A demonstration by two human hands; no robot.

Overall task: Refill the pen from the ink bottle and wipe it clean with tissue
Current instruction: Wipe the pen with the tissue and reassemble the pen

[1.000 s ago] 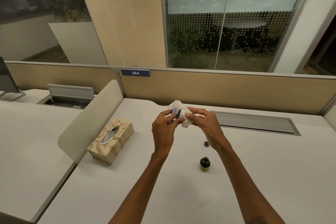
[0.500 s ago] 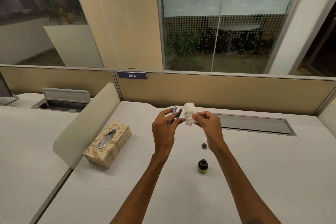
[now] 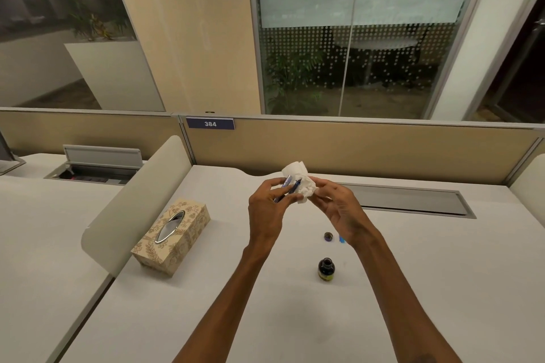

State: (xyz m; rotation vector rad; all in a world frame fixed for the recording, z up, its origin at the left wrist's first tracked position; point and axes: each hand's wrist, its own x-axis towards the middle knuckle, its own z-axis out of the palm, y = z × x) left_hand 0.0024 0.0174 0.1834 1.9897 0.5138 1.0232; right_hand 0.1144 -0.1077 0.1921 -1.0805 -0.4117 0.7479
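The left hand covers most of the pen, the tissue hides its tip, the right hand overlaps a small blue item at 3 o'clock of the bottle cap, and the ink bottle label is too small to read.

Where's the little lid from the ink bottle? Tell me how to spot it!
Look at the white desk, just nearer than the long grey slot along its back. The lid lies under the right hand, beyond the open ink bottle. It is small, round and dark, beside a blue smear.
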